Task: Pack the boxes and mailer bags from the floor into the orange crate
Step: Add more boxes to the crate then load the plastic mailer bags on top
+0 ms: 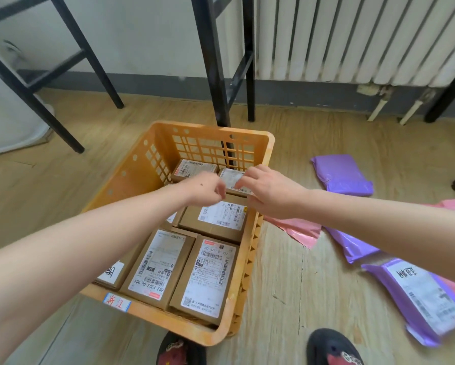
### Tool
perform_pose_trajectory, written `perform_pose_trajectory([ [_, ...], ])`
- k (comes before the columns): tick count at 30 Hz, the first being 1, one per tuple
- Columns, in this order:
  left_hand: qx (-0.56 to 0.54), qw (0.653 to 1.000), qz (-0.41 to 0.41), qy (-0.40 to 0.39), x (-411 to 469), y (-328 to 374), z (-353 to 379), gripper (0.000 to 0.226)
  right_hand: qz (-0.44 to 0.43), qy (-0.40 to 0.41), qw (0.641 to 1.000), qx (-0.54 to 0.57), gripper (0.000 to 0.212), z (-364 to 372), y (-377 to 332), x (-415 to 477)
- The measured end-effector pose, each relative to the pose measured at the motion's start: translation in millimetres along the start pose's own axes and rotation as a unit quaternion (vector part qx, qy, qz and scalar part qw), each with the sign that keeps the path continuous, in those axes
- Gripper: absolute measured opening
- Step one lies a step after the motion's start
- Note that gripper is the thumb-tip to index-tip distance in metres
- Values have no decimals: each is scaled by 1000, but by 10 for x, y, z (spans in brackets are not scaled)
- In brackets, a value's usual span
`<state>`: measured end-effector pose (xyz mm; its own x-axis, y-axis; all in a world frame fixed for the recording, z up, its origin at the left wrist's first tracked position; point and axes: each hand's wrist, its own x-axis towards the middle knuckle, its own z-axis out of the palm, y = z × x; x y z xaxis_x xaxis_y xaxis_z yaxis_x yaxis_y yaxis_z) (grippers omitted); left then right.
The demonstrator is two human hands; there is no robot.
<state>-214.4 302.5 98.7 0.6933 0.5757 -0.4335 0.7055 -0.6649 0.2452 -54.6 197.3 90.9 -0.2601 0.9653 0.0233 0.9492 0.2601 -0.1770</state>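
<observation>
Our left hand (206,189) and right hand (270,192) pinch the small box (231,180) by its sides, over the orange crate (131,167). The mailer bags (345,175) lie at 3 o'clock, nearer our right hand.

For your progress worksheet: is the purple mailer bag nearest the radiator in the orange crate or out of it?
Out: the purple mailer bag lies on the floor, apart from the orange crate.
</observation>
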Motion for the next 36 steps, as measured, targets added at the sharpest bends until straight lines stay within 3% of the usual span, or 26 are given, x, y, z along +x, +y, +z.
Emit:
perform_pose_trajectory([
  [4, -19, 977, 42, 206, 71, 331, -251, 10, 16, 31, 999, 4, 40, -76, 134, -112],
  [10, 42, 947, 151, 280, 206, 932, -305, 10, 56, 38, 998, -10, 29, -195, 460, -303],
  [15, 108, 937, 195, 269, 537, 1407, -87, 19, 113, -25, 993, -22, 20, -102, 907, -685],
  [24, 140, 950, 250, 121, 1081, 2190, 1081, 25, 228, -192, 954, -16, 26, 350, 1634, -1659],
  [32, 133, 962, 224, 79, 1289, 2479, 1413, 29, 242, -212, 947, -13, 31, 628, 1859, -1913],
  [36, 146, 963, 213, 81, 1377, 2551, 1619, 29, 234, -269, 934, -30, 44, 762, 1865, -1969],
])
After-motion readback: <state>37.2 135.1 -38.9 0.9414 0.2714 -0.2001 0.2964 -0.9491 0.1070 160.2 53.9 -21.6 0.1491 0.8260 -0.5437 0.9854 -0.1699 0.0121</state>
